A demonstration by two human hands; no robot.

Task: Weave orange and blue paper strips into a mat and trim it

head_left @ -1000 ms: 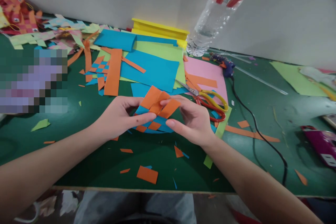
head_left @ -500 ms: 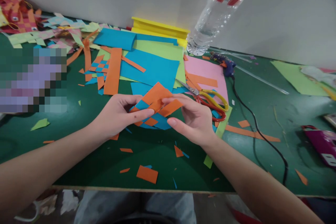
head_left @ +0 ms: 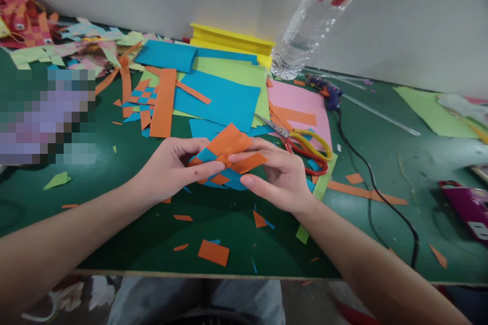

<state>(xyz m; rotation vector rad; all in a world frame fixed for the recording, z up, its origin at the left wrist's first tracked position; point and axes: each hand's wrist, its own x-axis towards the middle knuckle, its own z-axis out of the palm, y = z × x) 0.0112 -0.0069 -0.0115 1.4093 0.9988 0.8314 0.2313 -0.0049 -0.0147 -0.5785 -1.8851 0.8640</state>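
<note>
Between my hands, above the table's front part, is a woven paper piece (head_left: pixel 219 179) of orange and blue strips. My left hand (head_left: pixel 177 167) pinches its left side, thumb on top and the other fingers behind it. My right hand (head_left: pixel 280 170) grips the right side, where an orange strip (head_left: pixel 249 163) sticks out loose. Its fingertips press on the orange paper and its thumb lies lower, by the blue edge. The fingers behind the paper are hidden. Just past my right hand lie scissors (head_left: pixel 305 144) with yellow and red handles.
Blue paper sheets (head_left: pixel 224 96), an orange strip (head_left: pixel 163 104) and a small woven piece (head_left: pixel 144 99) lie behind my hands. A water bottle (head_left: pixel 305 30) stands at the wall. A glue gun (head_left: pixel 330 94) trails a black cord (head_left: pixel 366 167) on the right. Paper scraps (head_left: pixel 213 253) litter the front.
My right fingertips have shifted slightly left and down across the paper. The loose orange strip has tilted a little lower. My left hand keeps its hold almost unmoved.
</note>
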